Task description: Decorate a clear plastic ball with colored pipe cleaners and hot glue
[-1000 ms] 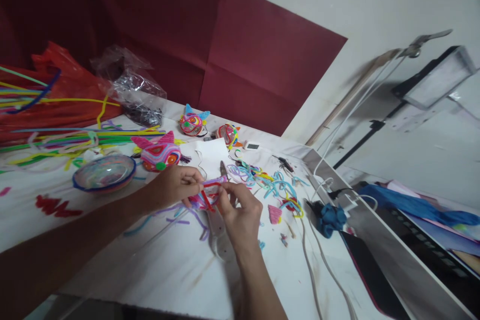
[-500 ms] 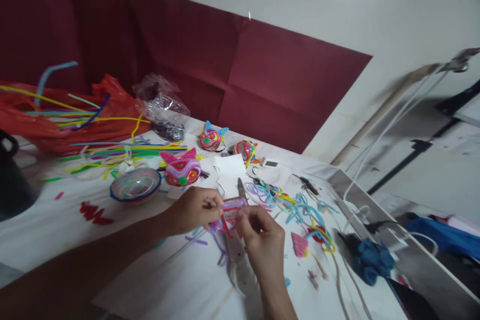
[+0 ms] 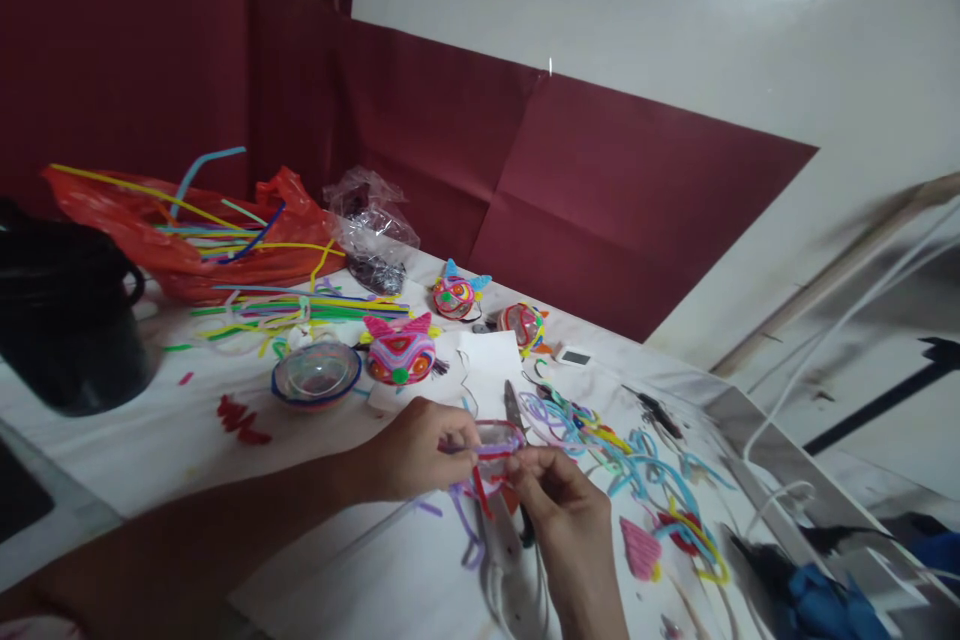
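Note:
Near the front middle of the white table, my left hand [image 3: 431, 448] pinches one side of a small clear piece edged with red and purple pipe cleaners [image 3: 496, 440]. My right hand [image 3: 566, 510] grips its other side with thumb and forefinger. A red strip and purple strands hang below it. Scissors [image 3: 513, 404] lie behind, their blades showing. A pink animal head with ears [image 3: 400, 350] sits beyond my left hand, beside a clear bowl with a blue rim [image 3: 316, 373]. Red curled pieces [image 3: 241, 418] lie to the left.
A black bucket [image 3: 71, 320] stands left, near a red bag of pipe cleaners [image 3: 180, 260]. Two small decorated heads [image 3: 454, 296] and a white device [image 3: 574, 357] are at the back. Tangled coloured strands [image 3: 637, 465] and a pink triangle [image 3: 640, 548] lie right.
The view has shifted left, so the scene sits further right and more of the black bucket shows. The piece between my hands has turned slightly; both hands keep their hold.

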Motion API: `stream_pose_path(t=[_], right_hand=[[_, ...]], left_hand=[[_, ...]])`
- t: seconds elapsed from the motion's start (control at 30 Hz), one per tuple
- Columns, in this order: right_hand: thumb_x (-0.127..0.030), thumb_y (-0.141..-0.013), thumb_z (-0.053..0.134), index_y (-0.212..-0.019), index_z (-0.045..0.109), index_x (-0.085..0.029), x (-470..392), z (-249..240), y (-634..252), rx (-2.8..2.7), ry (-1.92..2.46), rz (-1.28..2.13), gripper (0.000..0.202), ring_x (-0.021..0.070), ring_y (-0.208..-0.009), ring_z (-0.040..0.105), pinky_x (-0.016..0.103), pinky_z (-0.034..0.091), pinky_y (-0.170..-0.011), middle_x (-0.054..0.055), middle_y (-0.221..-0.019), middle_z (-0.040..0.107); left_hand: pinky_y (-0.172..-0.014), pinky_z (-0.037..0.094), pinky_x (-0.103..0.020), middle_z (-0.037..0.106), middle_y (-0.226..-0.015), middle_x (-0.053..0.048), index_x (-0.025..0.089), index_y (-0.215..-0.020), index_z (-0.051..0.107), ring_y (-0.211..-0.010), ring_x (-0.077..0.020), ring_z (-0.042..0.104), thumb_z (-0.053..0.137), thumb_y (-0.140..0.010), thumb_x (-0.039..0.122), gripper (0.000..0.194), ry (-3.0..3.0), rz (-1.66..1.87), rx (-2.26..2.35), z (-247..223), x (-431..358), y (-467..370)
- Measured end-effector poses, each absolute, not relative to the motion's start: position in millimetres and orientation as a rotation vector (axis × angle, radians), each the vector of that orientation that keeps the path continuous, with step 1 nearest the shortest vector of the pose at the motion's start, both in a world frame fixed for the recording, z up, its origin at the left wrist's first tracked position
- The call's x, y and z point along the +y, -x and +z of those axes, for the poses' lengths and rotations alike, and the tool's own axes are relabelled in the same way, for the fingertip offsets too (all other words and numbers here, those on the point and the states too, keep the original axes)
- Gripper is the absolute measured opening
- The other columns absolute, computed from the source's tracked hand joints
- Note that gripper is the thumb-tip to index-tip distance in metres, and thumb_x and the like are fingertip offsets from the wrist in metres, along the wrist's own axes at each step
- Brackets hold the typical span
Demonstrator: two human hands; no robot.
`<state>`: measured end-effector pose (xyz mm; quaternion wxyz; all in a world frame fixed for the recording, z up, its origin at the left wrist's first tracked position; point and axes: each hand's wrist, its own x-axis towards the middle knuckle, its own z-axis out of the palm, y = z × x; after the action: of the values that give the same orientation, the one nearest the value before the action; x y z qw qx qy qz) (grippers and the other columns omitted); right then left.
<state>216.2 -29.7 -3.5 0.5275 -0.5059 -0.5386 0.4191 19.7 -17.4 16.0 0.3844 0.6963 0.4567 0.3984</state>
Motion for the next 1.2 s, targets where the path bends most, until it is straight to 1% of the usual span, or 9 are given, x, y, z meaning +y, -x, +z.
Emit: stream_pose_path(t=[0.17, 0.27, 0.37, 0.43, 0.57, 0.7, 0.87, 1.07, 1.2], right_hand=[[-0.046, -0.062, 0.083, -0.068, 0.071, -0.017, -32.2, 1.4, -212.7, -1.267, 1.243, 1.026, 0.032, 0.0163, -0.052, 0.052, 0.027, 0.042, -0.051, 0.001, -0.055, 0.061], [-0.049, -0.059, 0.082, -0.065, 0.07, -0.016, -35.5, 7.9, -208.7, -1.254, 1.275, 0.995, 0.036, 0.0144, -0.051, 0.047, 0.026, 0.04, -0.051, 0.0, -0.054, 0.058], [-0.052, -0.057, 0.082, -0.065, 0.069, -0.015, -36.5, 11.1, -206.8, -1.249, 1.292, 1.002, 0.04, 0.0143, -0.054, 0.048, 0.026, 0.041, -0.053, 0.0, -0.055, 0.059], [-0.053, -0.058, 0.082, -0.067, 0.068, -0.015, -35.5, 9.4, -207.9, -1.249, 1.293, 1.016, 0.041, 0.0145, -0.055, 0.049, 0.025, 0.042, -0.054, 0.0, -0.056, 0.059], [-0.051, -0.065, 0.081, -0.073, 0.069, -0.015, -32.8, 0.9, -213.0, -1.295, 1.278, 1.037, 0.039, 0.015, -0.057, 0.05, 0.025, 0.042, -0.055, 0.0, -0.058, 0.061], [-0.051, -0.068, 0.08, -0.074, 0.069, -0.015, -33.2, -2.3, -214.5, -1.312, 1.275, 1.008, 0.038, 0.0161, -0.06, 0.054, 0.025, 0.044, -0.058, 0.001, -0.061, 0.062], [-0.05, -0.067, 0.081, -0.073, 0.069, -0.015, -33.9, -1.3, -214.0, -1.316, 1.266, 1.008, 0.037, 0.0166, -0.06, 0.055, 0.025, 0.045, -0.057, 0.002, -0.062, 0.063], [-0.05, -0.069, 0.08, -0.075, 0.069, -0.015, -31.2, -5.4, -215.1, -1.338, 1.255, 1.016, 0.037, 0.0174, -0.06, 0.057, 0.026, 0.047, -0.059, 0.003, -0.063, 0.065], [-0.049, -0.071, 0.079, -0.075, 0.069, -0.015, -31.1, -6.6, -214.3, -1.356, 1.253, 0.992, 0.036, 0.0172, -0.062, 0.058, 0.025, 0.048, -0.06, 0.002, -0.064, 0.065]], left_hand=[[-0.047, 0.036, -0.026, 0.059, -0.049, 0.002, 0.023, -0.064, 0.066, -0.045, -0.0141, 0.051, 0.065, -0.065, 0.023, 0.001, -1.799, 1.038, 1.185, 17.4, -20.4, -21.7], [-0.047, 0.033, -0.023, 0.055, -0.049, 0.005, 0.018, -0.067, 0.069, -0.045, -0.0103, 0.047, 0.063, -0.066, 0.017, 0.007, -1.832, 1.047, 1.202, 19.5, -23.3, -21.7], [-0.049, 0.032, -0.02, 0.053, -0.05, 0.006, 0.015, -0.069, 0.071, -0.046, -0.0081, 0.045, 0.062, -0.068, 0.016, 0.01, -1.863, 1.063, 1.193, 21.2, -25.8, -20.9], [-0.05, 0.032, -0.02, 0.054, -0.051, 0.006, 0.015, -0.069, 0.072, -0.047, -0.0075, 0.045, 0.062, -0.068, 0.016, 0.01, -1.871, 1.068, 1.183, 21.7, -26.6, -20.6], [-0.05, 0.032, -0.019, 0.052, -0.051, 0.006, 0.013, -0.069, 0.073, -0.048, -0.0074, 0.043, 0.065, -0.069, 0.019, 0.01, -1.86, 1.07, 1.17, 21.5, -26.5, -21.1], [-0.051, 0.031, -0.02, 0.056, -0.054, 0.004, 0.013, -0.069, 0.072, -0.051, -0.0087, 0.046, 0.065, -0.069, 0.021, 0.011, -1.858, 1.071, 1.163, 20.3, -25.5, -21.2], [-0.052, 0.033, -0.021, 0.062, -0.057, 0.002, 0.013, -0.071, 0.073, -0.054, -0.0106, 0.051, 0.062, -0.067, 0.018, 0.012, -1.833, 1.04, 1.173, 20.5, -25.0, -20.9], [-0.053, 0.034, -0.023, 0.062, -0.057, 0.002, 0.014, -0.07, 0.074, -0.055, -0.0113, 0.051, 0.062, -0.066, 0.021, 0.014, -1.815, 1.043, 1.177, 20.5, -23.2, -20.8], [-0.05, 0.035, -0.022, 0.062, -0.056, 0.002, 0.015, -0.07, 0.073, -0.052, -0.0116, 0.053, 0.061, -0.067, 0.022, 0.014, -1.784, 1.036, 1.176, 18.3, -22.1, -20.2]])
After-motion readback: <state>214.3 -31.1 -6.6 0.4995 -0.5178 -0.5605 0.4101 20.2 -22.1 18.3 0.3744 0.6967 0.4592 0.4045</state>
